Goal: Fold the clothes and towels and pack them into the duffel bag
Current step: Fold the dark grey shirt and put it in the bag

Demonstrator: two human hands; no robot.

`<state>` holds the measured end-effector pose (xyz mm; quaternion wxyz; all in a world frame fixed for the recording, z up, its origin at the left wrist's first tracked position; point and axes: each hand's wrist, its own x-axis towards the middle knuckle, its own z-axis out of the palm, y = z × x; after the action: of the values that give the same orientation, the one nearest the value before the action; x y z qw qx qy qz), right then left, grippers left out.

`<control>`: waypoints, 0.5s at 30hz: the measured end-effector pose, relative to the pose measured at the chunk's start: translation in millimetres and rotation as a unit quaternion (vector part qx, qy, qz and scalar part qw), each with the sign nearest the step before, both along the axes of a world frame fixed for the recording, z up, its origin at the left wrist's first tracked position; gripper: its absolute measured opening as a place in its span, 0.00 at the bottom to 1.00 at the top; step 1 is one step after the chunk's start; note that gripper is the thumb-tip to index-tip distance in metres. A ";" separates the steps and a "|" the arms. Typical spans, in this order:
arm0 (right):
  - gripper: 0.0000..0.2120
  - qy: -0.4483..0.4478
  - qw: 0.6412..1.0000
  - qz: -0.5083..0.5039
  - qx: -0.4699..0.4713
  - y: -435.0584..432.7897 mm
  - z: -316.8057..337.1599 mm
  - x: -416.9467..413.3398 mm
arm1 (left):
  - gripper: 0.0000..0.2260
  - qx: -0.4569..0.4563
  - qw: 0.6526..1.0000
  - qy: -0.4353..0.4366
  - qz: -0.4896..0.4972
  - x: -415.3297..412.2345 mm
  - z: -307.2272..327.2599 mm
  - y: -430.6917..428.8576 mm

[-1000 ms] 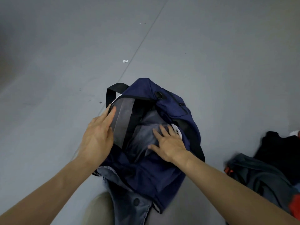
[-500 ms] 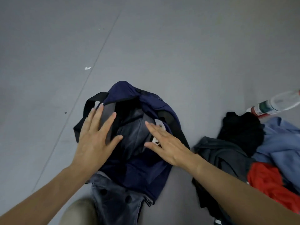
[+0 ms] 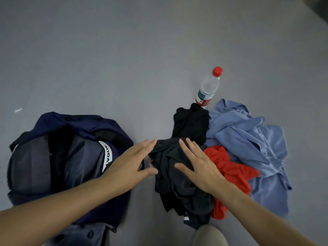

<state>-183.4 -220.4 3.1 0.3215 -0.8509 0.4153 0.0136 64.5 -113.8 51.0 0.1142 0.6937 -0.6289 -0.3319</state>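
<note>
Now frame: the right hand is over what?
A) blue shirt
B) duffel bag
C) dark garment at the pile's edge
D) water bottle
C: the right hand, fingers spread and straight, is over the dark garment, with the bag off to its left and the bottle and blue shirt beyond it.

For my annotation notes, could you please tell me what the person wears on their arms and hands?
The left hand and right hand are bare: no gloves, rings or watch, and no sleeve reaches into view.
</note>
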 end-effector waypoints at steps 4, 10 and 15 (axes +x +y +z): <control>0.44 0.010 0.999 -0.045 0.000 8.7 -52.1 -17.1 | 0.32 0.002 0.997 -0.048 -0.055 -44.9 -53.2 -54.5; 0.32 -0.097 0.977 -0.191 0.017 -14.8 -61.2 -10.3 | 0.23 -0.010 0.989 -0.001 0.145 -79.3 -96.5 -86.9; 0.28 0.003 0.993 -0.117 0.025 -55.1 -59.3 -9.6 | 0.21 0.027 0.986 0.005 0.163 -70.3 -98.1 -80.0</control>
<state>-193.0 -275.5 -56.1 0.3408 -0.7881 0.5124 -0.0111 -5.8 -193.8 -47.1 0.1512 0.7879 -0.4980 -0.3293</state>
